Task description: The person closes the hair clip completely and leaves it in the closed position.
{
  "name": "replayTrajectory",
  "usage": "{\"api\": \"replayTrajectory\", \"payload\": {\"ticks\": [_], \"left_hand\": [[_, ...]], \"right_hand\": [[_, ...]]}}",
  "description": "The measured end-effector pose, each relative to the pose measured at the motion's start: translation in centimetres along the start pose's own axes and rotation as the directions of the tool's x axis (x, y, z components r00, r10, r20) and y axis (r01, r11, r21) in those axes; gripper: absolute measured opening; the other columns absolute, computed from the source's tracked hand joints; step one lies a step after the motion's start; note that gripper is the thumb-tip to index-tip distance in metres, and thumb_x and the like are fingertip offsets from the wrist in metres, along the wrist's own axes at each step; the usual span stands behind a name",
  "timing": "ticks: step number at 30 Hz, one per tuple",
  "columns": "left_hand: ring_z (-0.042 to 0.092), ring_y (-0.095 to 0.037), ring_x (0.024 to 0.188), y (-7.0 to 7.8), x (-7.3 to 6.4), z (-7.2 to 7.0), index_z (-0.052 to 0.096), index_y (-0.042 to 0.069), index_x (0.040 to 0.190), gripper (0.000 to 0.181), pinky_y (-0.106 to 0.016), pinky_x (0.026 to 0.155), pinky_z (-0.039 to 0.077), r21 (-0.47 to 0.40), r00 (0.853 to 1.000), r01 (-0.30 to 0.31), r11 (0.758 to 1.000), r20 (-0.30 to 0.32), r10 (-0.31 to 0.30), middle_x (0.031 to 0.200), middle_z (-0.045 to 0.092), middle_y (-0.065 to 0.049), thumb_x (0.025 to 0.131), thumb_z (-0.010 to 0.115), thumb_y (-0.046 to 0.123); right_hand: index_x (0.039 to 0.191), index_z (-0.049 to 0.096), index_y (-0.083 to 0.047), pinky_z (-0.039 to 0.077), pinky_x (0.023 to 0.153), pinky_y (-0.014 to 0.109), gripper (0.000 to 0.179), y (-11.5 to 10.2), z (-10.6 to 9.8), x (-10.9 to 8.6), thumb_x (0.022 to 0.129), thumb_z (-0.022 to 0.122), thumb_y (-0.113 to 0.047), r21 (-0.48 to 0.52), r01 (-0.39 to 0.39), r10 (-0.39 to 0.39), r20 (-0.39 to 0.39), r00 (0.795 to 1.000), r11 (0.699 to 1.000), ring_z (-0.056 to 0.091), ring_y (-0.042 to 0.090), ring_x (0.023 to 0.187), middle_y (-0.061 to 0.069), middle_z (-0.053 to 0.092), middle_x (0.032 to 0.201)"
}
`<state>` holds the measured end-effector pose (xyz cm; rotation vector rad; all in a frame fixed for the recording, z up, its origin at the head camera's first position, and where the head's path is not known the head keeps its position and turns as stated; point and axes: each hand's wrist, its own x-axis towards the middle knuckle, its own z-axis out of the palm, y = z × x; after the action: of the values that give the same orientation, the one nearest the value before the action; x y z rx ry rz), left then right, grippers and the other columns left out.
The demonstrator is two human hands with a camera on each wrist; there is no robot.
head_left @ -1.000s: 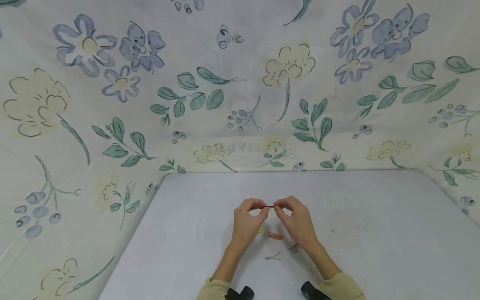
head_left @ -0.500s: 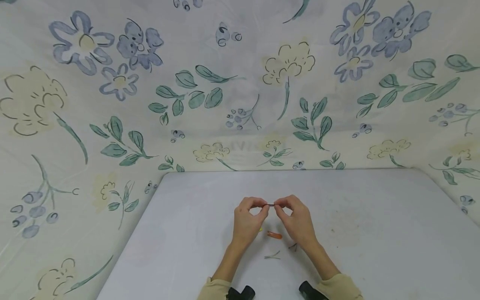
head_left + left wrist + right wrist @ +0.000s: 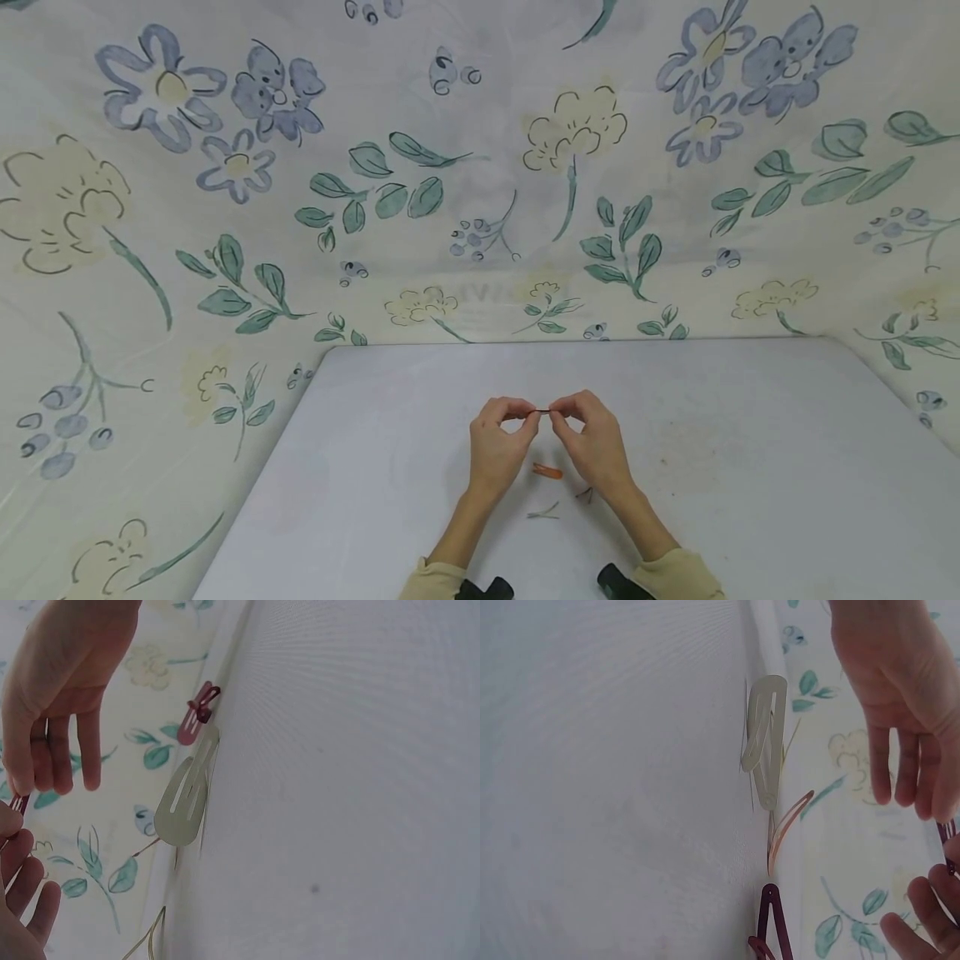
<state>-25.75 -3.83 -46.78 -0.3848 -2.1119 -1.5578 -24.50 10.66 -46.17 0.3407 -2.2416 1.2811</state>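
Fingers and thumbs of my left hand [image 3: 498,450] and my right hand [image 3: 596,446] pinch the two ends of a small dark red snap hair clip [image 3: 543,411], raised between them. Its slotted shape shows in the right wrist view, where fingers cover part of the clip [image 3: 946,831]. Nearer me on the table lie an orange snap clip [image 3: 547,472], a dark red snap clip [image 3: 585,496] beside my right wrist, and a pale green snap clip [image 3: 543,512]. The dark red one on the table and the pale green one are sprung apart.
The white table [image 3: 360,467] stretches out on both sides of my hands. A flower-printed cloth [image 3: 480,275] hangs behind it and at its sides. Small specks [image 3: 663,461] dot the tabletop to the right.
My hands keep the same pinch on the hair clip and barely move. A yellow bit visible beside the left hand earlier is now hidden behind it.
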Motion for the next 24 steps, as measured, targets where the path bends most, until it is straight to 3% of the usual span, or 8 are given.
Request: {"api": "replayTrajectory", "payload": {"ticks": [24], "left_hand": [[0.067, -0.018, 0.080, 0.16, -0.01, -0.03, 0.072, 0.006, 0.087, 0.005, -0.043, 0.075, 0.054, -0.005, 0.999, -0.029, 1.000, -0.016, 0.029, 0.083, 0.068, -0.001, 0.083, 0.074, 0.005]], "right_hand": [[0.096, 0.066, -0.007, 0.057, 0.086, 0.042, 0.012, -0.03, 0.38, -0.19, 0.087, 0.071, 0.000, 0.017, -0.024, 0.024, -0.015, 1.000, 1.000, 0.066, 0.019, 0.088, 0.003, 0.062, 0.091]]}}
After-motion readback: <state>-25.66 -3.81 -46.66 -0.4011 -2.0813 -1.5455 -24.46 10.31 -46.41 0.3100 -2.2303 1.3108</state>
